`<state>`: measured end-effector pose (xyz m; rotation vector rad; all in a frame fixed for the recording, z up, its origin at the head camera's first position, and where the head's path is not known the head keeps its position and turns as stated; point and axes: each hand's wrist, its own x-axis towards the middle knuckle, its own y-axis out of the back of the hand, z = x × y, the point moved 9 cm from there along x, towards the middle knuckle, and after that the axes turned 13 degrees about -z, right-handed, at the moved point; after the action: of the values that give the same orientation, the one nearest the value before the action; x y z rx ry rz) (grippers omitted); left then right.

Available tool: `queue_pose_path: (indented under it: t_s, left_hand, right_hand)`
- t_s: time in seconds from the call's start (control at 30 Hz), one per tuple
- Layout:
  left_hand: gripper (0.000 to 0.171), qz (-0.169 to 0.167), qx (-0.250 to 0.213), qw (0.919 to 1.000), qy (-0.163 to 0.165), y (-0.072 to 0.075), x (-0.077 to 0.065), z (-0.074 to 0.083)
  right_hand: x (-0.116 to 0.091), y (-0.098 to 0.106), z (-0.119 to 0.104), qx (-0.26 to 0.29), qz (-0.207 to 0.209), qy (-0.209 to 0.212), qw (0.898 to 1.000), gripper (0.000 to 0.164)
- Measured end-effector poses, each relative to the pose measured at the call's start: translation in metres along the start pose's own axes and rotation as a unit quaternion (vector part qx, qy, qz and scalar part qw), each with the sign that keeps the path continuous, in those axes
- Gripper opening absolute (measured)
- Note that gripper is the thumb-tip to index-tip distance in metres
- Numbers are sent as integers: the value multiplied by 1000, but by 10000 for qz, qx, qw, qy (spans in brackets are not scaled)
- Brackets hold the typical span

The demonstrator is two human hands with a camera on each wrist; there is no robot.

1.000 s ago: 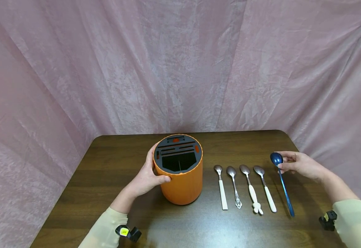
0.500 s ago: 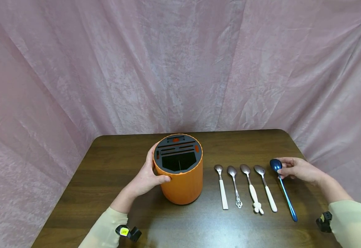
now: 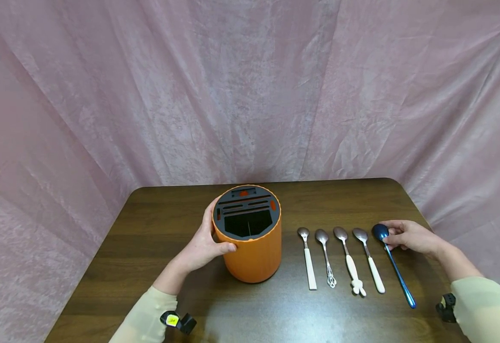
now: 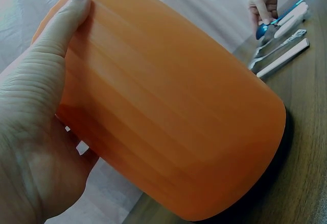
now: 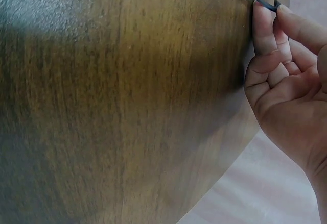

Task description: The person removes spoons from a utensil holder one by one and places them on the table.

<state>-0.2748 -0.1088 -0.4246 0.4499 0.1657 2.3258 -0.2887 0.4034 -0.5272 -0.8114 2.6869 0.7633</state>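
Observation:
An orange cylindrical utensil holder (image 3: 254, 259) with a dark slotted top stands on the table. My left hand (image 3: 200, 248) grips its left side, thumb at the front below the rim, the other fingers mostly hidden behind. In the left wrist view the orange wall (image 4: 173, 101) fills most of the picture. At the right, my right hand (image 3: 413, 237) pinches a long blue spoon (image 3: 397, 271) at its neck, just below the bowl. The spoon lies slanted, its handle end toward the front. The right wrist view shows thumb and finger of that hand (image 5: 291, 81) meeting on the spoon's dark edge.
Several spoons lie in a row between holder and blue spoon: one with a straight white handle (image 3: 310, 269), one with an ornate metal handle (image 3: 329, 274), one with a rabbit-shaped end (image 3: 355, 281), one with a rounded white handle (image 3: 375, 275). Pink curtain (image 3: 250, 95) hangs behind the table.
My right hand has lowered the blue spoon toward the front, and its handle end has swung slightly right, alongside the row. The left hand and the holder have stayed in place.

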Motion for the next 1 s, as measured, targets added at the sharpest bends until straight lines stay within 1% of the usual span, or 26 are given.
queue_pose_path:
  t_s: [0.2, 0.33, 0.57, 0.8, 1.0]
  left_hand:
    - [118, 14, 27, 10000, 4, 1, 0, 0]
    - [118, 28, 48, 10000, -16, 1, 0, -1]
    - [116, -21, -6, 10000, -45, 0, 1, 1]
    - [115, -26, 7, 10000, -63, 1, 1, 1]
    - [116, -44, -4, 9999, -102, 0, 1, 2]
  right_hand:
    - [-1, -2, -5, -167, 2, -70, 9998, 69]
    - [-1, -2, -10, -377, 0, -109, 9992, 67]
    - [0, -3, -10, -608, 17, -273, 9978, 65]
    - [-1, -5, -19, -681, 73, -140, 9976, 66]
    - [-2, -6, -23, -743, 191, -135, 9970, 67]
